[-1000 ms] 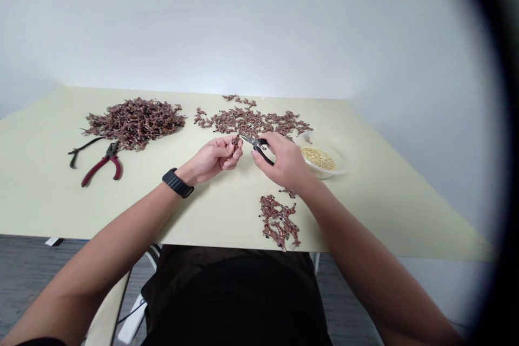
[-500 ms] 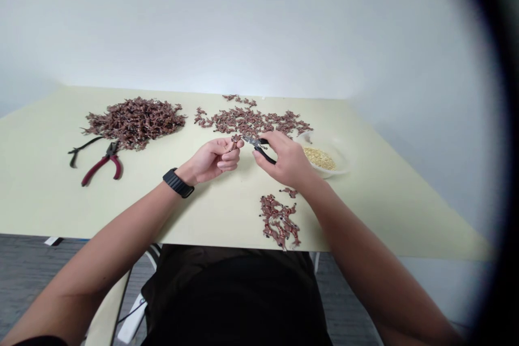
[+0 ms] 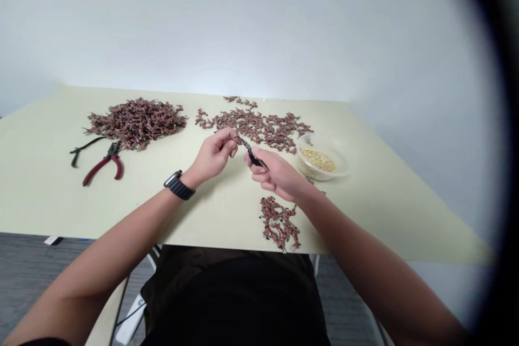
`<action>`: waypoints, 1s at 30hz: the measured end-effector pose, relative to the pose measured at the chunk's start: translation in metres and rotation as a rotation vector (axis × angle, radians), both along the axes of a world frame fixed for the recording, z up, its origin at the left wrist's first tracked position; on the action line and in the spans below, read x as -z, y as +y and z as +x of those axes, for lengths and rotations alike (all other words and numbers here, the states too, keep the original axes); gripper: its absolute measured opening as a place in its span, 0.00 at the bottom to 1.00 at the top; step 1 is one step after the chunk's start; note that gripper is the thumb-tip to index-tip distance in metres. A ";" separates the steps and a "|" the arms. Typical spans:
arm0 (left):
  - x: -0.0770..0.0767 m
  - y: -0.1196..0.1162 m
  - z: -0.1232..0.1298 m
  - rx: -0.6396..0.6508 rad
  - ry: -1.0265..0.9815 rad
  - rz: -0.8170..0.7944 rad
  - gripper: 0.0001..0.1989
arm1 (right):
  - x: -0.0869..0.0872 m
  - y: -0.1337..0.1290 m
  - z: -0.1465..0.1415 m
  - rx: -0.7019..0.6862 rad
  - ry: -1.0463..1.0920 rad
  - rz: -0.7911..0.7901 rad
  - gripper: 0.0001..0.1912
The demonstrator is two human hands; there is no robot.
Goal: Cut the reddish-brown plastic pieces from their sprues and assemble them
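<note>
My left hand (image 3: 217, 155) pinches a small brown figurine (image 3: 238, 140), mostly hidden by the fingers; it looks like the animal-shaped pieces on the table. My right hand (image 3: 275, 170) is wrapped round black-handled pliers (image 3: 253, 155), whose narrow metal jaws point up and left and meet the piece at my left fingertips. Whether the jaws grip it I cannot tell. Just beyond both hands lies a loose spread of brown figurines (image 3: 259, 124). Nearer me, below my right hand, is a small group of the same figurines (image 3: 279, 224).
A large heap of brown figurines (image 3: 138, 121) sits at the left, with red-handled pliers (image 3: 101, 167) and a black-handled tool (image 3: 85, 147) in front of it. To the right stands a clear plastic bowl (image 3: 344, 165) holding small gold-coloured pieces (image 3: 318, 160). The pale table (image 3: 194, 221) meets a wall behind.
Both hands have turned over. The pliers now point more steeply up and left with their handles closer together, and my left fingers hide more of the figurine.
</note>
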State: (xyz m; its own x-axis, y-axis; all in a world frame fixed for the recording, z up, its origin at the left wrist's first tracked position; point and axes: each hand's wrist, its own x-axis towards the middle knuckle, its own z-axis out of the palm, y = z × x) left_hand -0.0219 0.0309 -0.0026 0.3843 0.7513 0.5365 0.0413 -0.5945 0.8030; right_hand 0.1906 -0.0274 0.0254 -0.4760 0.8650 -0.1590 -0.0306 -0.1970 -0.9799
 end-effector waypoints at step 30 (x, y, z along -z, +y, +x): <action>-0.009 -0.012 0.010 0.351 -0.349 -0.614 0.08 | 0.016 0.016 0.020 0.334 -0.647 1.119 0.14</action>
State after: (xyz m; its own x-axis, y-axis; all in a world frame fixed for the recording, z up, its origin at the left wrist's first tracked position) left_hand -0.0124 0.0187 0.0066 0.5397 0.8182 0.1979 -0.3817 0.0283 0.9238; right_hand 0.2108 -0.0115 0.0098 -0.3260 0.7363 0.5929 0.6090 0.6433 -0.4640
